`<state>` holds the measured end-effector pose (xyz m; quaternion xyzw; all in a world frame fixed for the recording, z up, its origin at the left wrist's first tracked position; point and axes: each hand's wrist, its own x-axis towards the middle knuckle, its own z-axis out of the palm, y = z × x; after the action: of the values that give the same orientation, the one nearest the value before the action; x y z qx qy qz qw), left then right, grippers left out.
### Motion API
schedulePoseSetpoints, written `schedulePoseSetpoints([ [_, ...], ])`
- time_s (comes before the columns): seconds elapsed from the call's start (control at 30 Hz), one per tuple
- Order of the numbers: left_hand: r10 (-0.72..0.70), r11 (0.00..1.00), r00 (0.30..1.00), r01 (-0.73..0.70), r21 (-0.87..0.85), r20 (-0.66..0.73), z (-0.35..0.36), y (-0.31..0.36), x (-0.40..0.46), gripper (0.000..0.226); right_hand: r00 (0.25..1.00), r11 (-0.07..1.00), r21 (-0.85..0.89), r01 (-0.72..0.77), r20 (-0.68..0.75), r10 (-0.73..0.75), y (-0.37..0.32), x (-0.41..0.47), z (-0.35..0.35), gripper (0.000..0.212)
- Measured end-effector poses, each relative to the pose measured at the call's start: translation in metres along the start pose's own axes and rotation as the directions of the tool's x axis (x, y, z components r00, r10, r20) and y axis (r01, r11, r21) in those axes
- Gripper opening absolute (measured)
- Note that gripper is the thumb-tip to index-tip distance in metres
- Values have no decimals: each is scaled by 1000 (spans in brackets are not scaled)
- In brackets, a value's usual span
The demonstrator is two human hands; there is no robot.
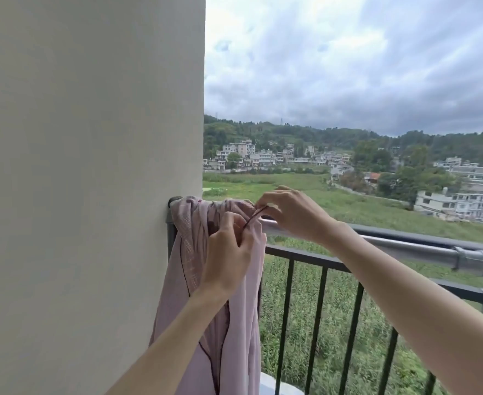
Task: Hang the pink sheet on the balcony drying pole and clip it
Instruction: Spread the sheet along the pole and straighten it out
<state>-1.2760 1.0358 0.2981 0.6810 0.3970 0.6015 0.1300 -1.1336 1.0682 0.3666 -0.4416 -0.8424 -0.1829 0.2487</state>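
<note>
The pink sheet (pixel 234 332) was judged soft, limp & light, w/ nothing stiff in it; a bunched load like this would probably slide along the smooth metal drying pole (pixel 399 250) unless pinched tight, so the best hold was judged to be the dark piped edge near the top fold, right where it crossed the pole. It was seen draped over the pole's end by the wall (pixel 92 166), gathered into thick folds and hanging down in front of the black railing (pixel 320 309), approx. to the bottom of the view. Dusty pink cloth, w/ a woven dotted band on one panel & thin dark piping along the seams. The left hand (pixel 229 252) was closed on a fold of cloth just below the pole; the right hand (pixel 288 212) was pinched shut on the piped edge at pole height. No clip could be made out.
</note>
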Motion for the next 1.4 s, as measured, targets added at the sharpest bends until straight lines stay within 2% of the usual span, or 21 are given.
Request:
schedulePoseSetpoints([
  [0.13,26,998,997,-22,-59,72,43,23,-11,14,986,985,64,-163,27,162,23,-39,-26,20],
  [0.3,20,997,993,-12,-76,114,103,70,-37,21,965,965,-15,-261,37,261,70,-115,-64,19],
  [0.4,22,997,986,-10,-73,164,144,103,-59,30,938,938,-6,-346,-5,346,103,-169,-95,19],
  [0.5,51,997,983,-41,-63,174,185,141,-80,35,931,934,25,-356,-74,357,124,-213,-122,18],
  [0.6,87,996,983,-89,9,161,223,173,-91,49,922,931,81,-356,-129,364,138,-244,-140,16],
  [0.7,119,981,987,-135,142,112,254,194,-99,40,889,905,141,-402,-174,423,162,-274,-152,18],
  [0.77,161,963,985,-171,207,66,275,204,-105,41,870,890,184,-418,-201,450,181,-296,-160,17],
  [0.83,209,940,976,-219,263,67,299,214,-110,49,861,885,214,-413,-224,456,197,-315,-167,16],
  [0.9,268,913,962,-272,303,57,324,224,-115,47,856,882,242,-405,-237,459,211,-329,-175,16],
  [1.0,326,897,945,-305,320,-14,357,245,-124,31,863,884,246,-398,-225,452,231,-347,-188,17],
  [1.13,315,929,945,-289,230,-84,392,271,-129,11,897,910,192,-367,-186,401,259,-377,-210,16],
  [1.23,279,955,954,-265,131,-107,420,282,-129,17,912,927,107,-360,-169,374,281,-397,-224,14],
  [1.4,279,958,947,-264,109,-161,467,315,-142,24,919,939,37,-343,-195,343,317,-429,-248,14],
])
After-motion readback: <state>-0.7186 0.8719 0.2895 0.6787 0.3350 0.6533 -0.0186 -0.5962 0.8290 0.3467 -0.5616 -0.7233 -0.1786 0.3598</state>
